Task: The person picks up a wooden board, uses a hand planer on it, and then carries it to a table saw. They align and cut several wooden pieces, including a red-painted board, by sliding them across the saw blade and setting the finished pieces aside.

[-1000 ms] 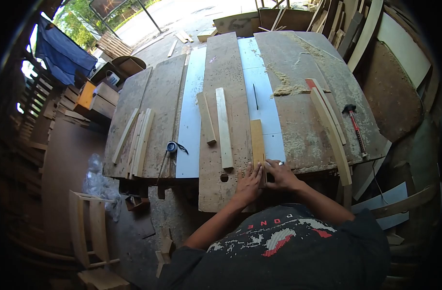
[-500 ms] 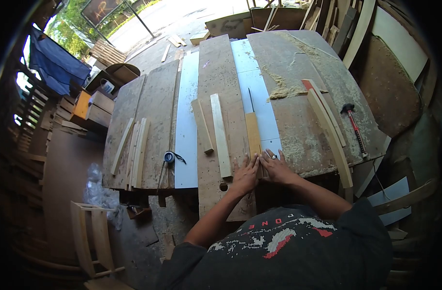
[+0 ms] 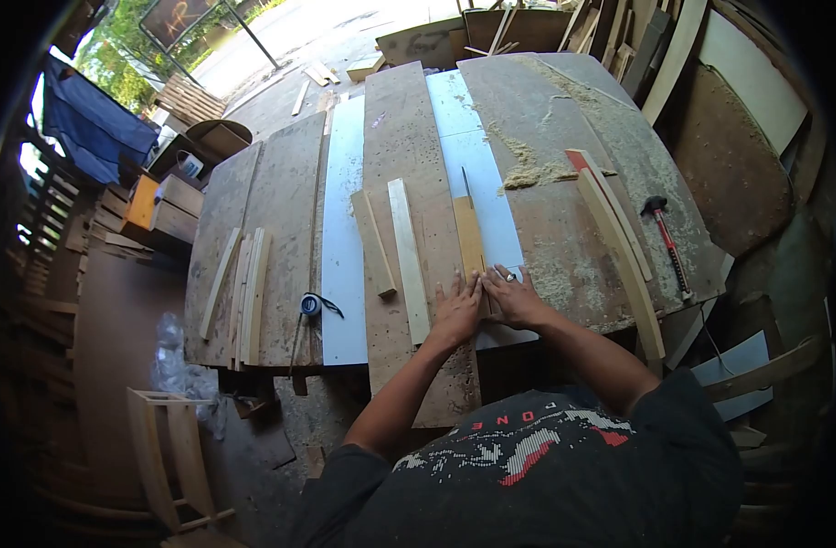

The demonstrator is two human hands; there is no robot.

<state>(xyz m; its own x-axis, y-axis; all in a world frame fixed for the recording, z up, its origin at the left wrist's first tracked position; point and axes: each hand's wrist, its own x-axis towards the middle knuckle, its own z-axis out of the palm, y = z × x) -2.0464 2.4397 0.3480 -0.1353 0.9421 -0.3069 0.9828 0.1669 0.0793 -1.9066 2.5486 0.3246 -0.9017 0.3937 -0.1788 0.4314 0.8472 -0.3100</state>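
Two bare hands come together just below and right of the middle of the frame, at the lower end of a yellowish-brown wooden strip [image 3: 468, 237]. The left hand [image 3: 456, 316] lies with its fingers spread, their tips pointing up the frame; the right hand [image 3: 518, 303], wearing a ring [image 3: 511, 277], also has its fingers extended and somewhat spread. Whether either thumb presses the wood I cannot tell. Beyond the innermost fingertips, the strip runs toward the upper part of the frame, along the edge of a pale blue panel [image 3: 493, 228], with a thin dark rod [image 3: 465, 175] at its far end. A paler wooden bar [image 3: 407, 260] lies left of it, its lower end near the left hand. Left of centre sits a tape measure [image 3: 310, 304]; at right lies a hammer [image 3: 662, 233].
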